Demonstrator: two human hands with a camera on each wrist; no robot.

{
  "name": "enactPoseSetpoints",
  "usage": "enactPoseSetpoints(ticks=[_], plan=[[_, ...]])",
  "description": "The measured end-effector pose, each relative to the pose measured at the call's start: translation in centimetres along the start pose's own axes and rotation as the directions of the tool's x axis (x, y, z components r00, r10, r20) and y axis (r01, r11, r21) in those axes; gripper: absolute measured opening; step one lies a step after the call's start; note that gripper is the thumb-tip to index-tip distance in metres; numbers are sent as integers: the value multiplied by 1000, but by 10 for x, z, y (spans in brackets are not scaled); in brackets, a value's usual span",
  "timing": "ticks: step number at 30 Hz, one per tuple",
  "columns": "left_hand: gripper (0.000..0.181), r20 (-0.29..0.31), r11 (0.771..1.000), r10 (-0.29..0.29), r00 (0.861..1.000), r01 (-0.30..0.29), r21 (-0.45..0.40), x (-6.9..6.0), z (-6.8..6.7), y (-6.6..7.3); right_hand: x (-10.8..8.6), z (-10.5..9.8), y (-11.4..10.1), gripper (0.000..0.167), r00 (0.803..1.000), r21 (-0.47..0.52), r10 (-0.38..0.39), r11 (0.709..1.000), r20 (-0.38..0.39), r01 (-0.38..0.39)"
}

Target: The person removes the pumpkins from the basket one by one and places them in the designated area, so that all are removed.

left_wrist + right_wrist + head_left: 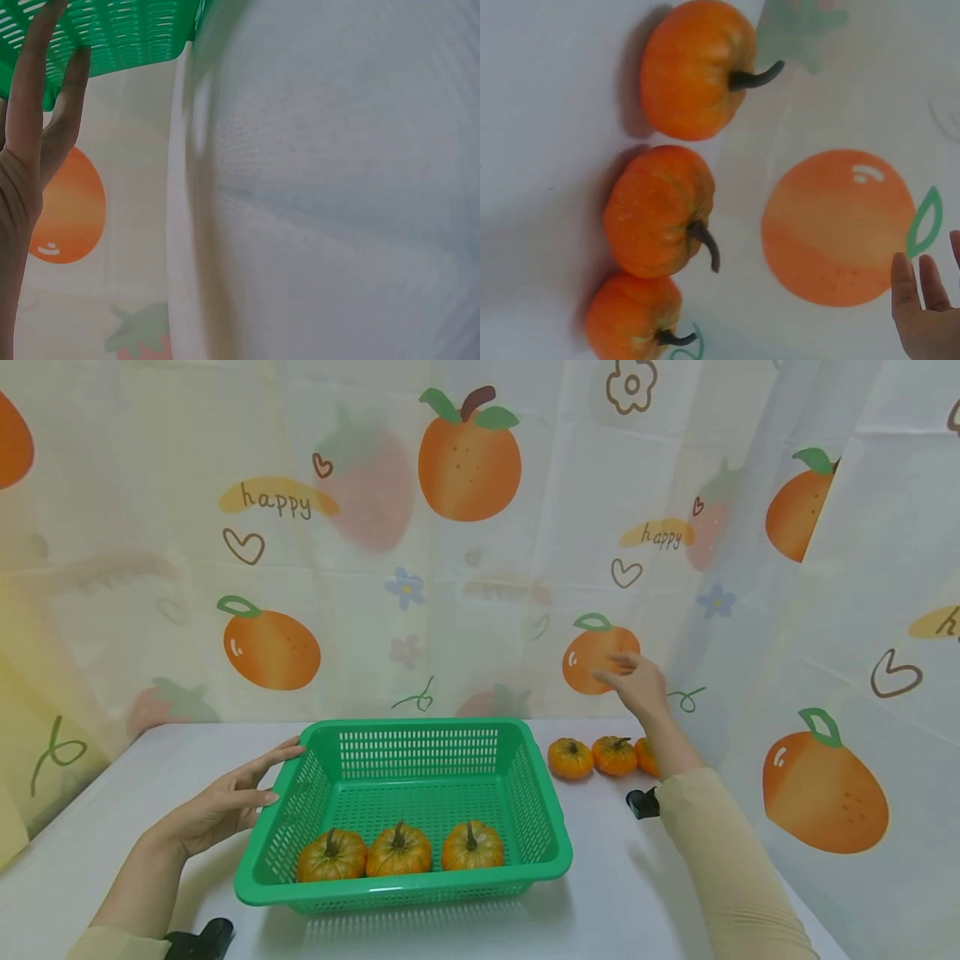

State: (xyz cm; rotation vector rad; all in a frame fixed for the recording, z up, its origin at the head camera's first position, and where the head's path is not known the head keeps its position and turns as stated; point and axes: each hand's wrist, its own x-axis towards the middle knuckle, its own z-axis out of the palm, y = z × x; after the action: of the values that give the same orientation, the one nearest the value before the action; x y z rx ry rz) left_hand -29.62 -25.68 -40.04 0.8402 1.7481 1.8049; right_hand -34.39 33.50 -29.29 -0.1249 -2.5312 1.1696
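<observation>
A green plastic basket (420, 793) stands on the table with three small orange-yellow pumpkins (399, 849) in a row along its near side. My left hand (217, 806) touches the basket's left rim, its fingers fairly straight; in the left wrist view, fingers (71, 105) lie against the slotted wall. To the basket's right sit three more orange pumpkins (570, 758) with dark stems, the farthest partly hidden by my right arm. Above them my right hand (636, 681) is raised in the air, holding nothing. The right wrist view shows all three pumpkins (660, 211) apart from the hand.
A curtain (480, 593) printed with fruit and hearts hangs behind the table and along its right side. The white tabletop (600, 877) extends around the basket. Dark wrist straps (642, 803) show near both sleeves.
</observation>
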Motion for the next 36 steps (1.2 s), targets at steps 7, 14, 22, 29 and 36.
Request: enactPoseSetpoints(ticks=[7,14,22,29,36], plan=[[65,10,1000,5,1000,-5,-2,0,-1,-1,-2,8,-24,60,998,52,-13,999,55,10],[66,17,1000,16,1000,-16,0,-1,-1,-1,1,20,-45,58,993,114,-85,991,82,75],[66,4,1000,10,1000,-10,10,-1,0,1,-4,34,-79,56,976,124,-133,986,171,113],[65,7,1000,9,1000,-9,-2,0,0,1,-13,51,-102,56,929,174,-230,967,289,185],[65,19,1000,22,1000,-22,5,0,-2,-2,-21,71,-119,50,869,233,-317,942,381,242]])
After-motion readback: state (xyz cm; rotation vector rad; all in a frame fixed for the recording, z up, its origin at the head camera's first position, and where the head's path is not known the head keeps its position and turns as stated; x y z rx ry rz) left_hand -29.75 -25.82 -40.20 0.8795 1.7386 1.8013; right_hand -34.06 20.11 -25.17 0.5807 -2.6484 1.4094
